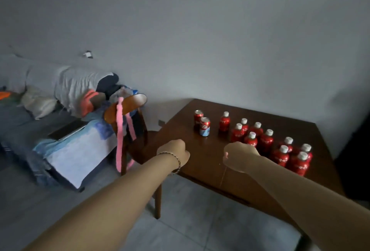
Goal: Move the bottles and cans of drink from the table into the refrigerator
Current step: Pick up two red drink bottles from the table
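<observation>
Reaching out over the dark brown wooden surface, left hand and right hand are both curled into empty fists. White-capped red plastic bottles stand tightly clustered beside two red cans. Risk: grabbing one bottle may topple neighbours. Label writing too blurred to read.

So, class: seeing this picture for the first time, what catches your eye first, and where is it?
First, the cluster of red bottles with white caps on the dark wooden table at right, two cans standing left of them. Next, two closed fists, left hand and right hand, stretched toward the table's near edge.
</observation>
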`<state>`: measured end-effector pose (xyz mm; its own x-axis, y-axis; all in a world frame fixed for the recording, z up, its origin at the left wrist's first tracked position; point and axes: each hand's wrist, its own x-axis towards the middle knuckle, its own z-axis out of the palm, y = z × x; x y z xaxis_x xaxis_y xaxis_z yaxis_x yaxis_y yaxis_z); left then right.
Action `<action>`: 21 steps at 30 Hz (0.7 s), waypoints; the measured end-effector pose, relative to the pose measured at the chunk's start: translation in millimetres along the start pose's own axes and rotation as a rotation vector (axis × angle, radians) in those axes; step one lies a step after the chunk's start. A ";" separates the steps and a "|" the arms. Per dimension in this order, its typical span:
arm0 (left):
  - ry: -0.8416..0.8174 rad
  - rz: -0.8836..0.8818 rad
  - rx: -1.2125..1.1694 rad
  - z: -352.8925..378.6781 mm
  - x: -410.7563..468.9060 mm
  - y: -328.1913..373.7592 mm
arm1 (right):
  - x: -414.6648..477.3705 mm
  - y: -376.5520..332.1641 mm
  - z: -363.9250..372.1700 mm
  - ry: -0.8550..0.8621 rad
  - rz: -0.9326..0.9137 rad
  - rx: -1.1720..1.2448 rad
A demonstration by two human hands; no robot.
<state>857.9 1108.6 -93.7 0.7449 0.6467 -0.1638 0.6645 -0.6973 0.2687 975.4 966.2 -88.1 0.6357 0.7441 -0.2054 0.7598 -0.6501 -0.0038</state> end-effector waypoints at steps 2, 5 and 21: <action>-0.026 0.037 0.015 7.0 44.6 27.0 | 30.8 31.3 3.2 -0.022 0.078 0.013; -0.088 0.095 0.026 23.9 101.2 62.0 | 70.4 68.8 12.6 -0.038 0.188 0.036; -0.239 0.628 0.171 124.0 405.1 172.1 | 301.5 198.2 87.7 -0.009 0.713 0.324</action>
<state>1281.4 1212.3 -231.5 0.9711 0.0324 -0.2363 0.0885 -0.9690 0.2308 1305.6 1048.2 -236.6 0.9532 0.1294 -0.2734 0.0895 -0.9841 -0.1535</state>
